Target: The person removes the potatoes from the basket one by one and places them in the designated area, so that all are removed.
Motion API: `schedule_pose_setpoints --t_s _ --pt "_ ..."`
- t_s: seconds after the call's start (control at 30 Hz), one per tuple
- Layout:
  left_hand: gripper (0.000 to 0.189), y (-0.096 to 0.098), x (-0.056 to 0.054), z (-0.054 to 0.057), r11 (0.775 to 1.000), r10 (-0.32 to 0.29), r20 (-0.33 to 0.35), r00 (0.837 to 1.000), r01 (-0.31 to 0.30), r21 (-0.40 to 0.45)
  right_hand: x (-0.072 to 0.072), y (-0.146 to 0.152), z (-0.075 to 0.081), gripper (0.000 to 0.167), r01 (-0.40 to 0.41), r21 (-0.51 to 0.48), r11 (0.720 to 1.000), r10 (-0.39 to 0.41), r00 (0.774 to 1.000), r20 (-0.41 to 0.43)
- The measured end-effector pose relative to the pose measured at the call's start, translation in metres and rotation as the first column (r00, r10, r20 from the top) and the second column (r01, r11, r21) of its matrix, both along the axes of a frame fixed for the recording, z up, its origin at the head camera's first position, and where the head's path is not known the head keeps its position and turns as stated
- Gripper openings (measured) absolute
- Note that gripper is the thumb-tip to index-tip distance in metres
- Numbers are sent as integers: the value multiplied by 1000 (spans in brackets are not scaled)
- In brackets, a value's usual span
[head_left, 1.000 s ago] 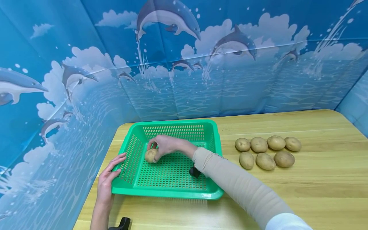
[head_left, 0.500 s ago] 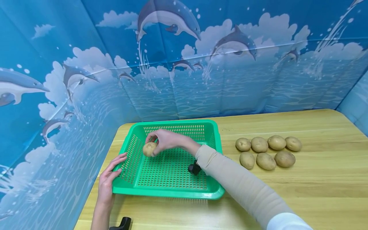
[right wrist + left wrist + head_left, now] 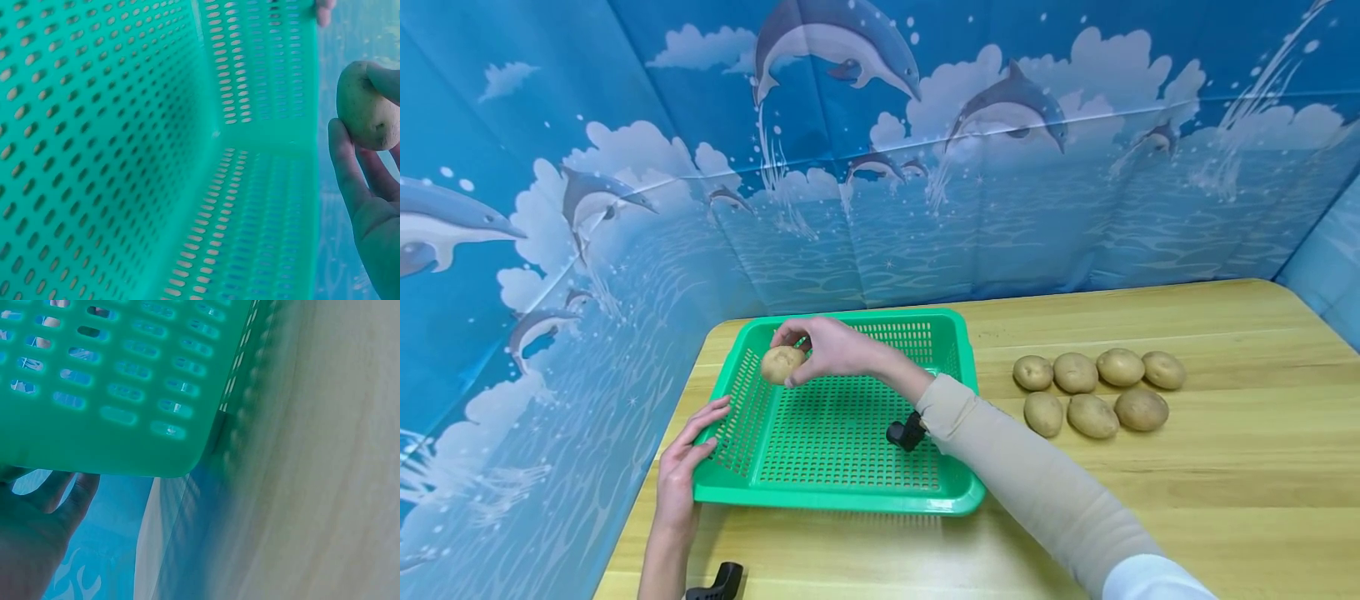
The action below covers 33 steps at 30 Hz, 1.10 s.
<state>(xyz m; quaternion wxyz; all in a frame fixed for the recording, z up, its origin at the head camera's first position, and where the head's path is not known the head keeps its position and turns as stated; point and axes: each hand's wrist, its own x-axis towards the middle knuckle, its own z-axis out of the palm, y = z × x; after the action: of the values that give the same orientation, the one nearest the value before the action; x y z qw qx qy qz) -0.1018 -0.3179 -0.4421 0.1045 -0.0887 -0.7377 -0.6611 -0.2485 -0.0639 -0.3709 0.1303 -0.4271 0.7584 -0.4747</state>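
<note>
In the head view my right hand (image 3: pixel 831 348) pinches a potato (image 3: pixel 782 365) between thumb and fingers, over the left back part of a green plastic basket (image 3: pixel 850 502). The right wrist view has the potato (image 3: pixel 364 112) apart from the basket walls, at about rim height or above. At the basket's left rim, my left hand (image 3: pixel 683 458) holds on with its fingers over the edge. In the left wrist view part of the left hand (image 3: pixel 37 519) shows against the basket's rim (image 3: pixel 125 459), its fingertips hidden by the basket.
Several potatoes (image 3: pixel 1093 416) lie in two rows on the wooden table (image 3: pixel 1240 467), right of the basket. A dolphin-print curtain (image 3: pixel 910 242) stands behind the table and along its left side. Black wrist mounts (image 3: pixel 907 431) show near both wrists.
The right hand has lifted the potato from low in the basket, up and slightly left toward the back left corner. The left hand stays on the rim; the potatoes on the table lie still.
</note>
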Motion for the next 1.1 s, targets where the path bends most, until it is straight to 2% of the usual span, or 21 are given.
schedule_pose_setpoints --t_s 0.33,0.6,0.77,1.1 --pt "37 -1 0 1 1000 -13 6 1000 13 6 17 5 17 47 58 -150 987 -55 998 22" --pt "37 -2 -1 0 999 -35 9 999 35 25 36 15 28 48 145 -283 948 -142 989 31" --pt "37 -2 0 1 999 -36 22 999 36 19 46 20 33 49 187 -304 934 -191 981 16" --pt "37 -1 1 1 1000 -14 23 1000 14 -6 63 30 46 51 263 -281 923 -279 960 -18"
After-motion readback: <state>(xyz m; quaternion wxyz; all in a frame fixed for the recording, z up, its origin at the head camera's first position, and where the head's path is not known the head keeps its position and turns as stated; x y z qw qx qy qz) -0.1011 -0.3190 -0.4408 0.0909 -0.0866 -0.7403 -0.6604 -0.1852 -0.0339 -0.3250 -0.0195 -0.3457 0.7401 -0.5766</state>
